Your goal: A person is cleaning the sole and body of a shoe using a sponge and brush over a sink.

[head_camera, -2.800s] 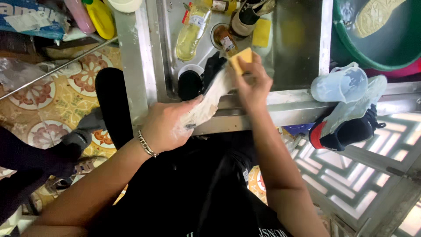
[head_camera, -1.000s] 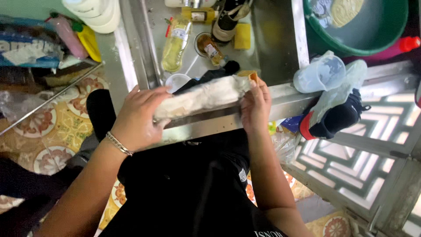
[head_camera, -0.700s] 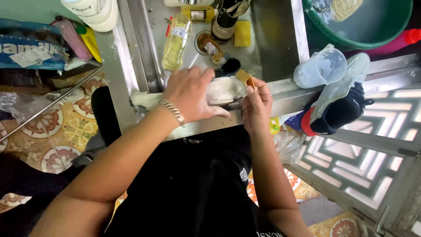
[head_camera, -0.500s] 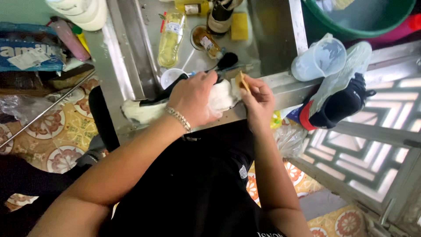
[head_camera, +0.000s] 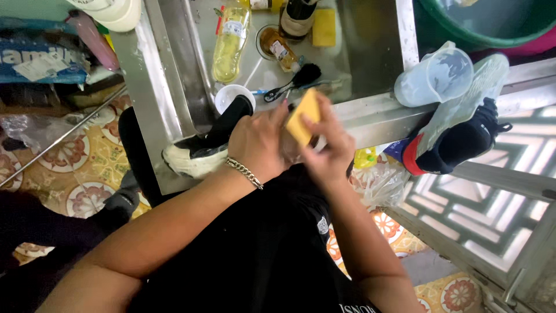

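A black shoe with a dirty white sole [head_camera: 200, 153] lies across the front rim of a steel sink [head_camera: 174, 116]. My left hand [head_camera: 260, 145], a chain bracelet on its wrist, grips the shoe's right end and hides it. My right hand [head_camera: 330, 148] holds a yellow sponge [head_camera: 303, 117] pressed against that covered end, right beside my left hand's fingers.
In the sink lie a yellow liquid bottle [head_camera: 230, 40], a small brown bottle [head_camera: 277, 46], a black brush [head_camera: 295, 81], a white cup [head_camera: 231, 95] and another yellow sponge [head_camera: 324, 28]. A black shoe [head_camera: 457, 139] and clear shoe forms [head_camera: 434, 75] rest on the right ledge. A green basin [head_camera: 480, 23] sits beyond.
The shoe has turned and slid left, its sole now facing me. My left hand moved from its left end to its right end. The sponge came up against the shoe.
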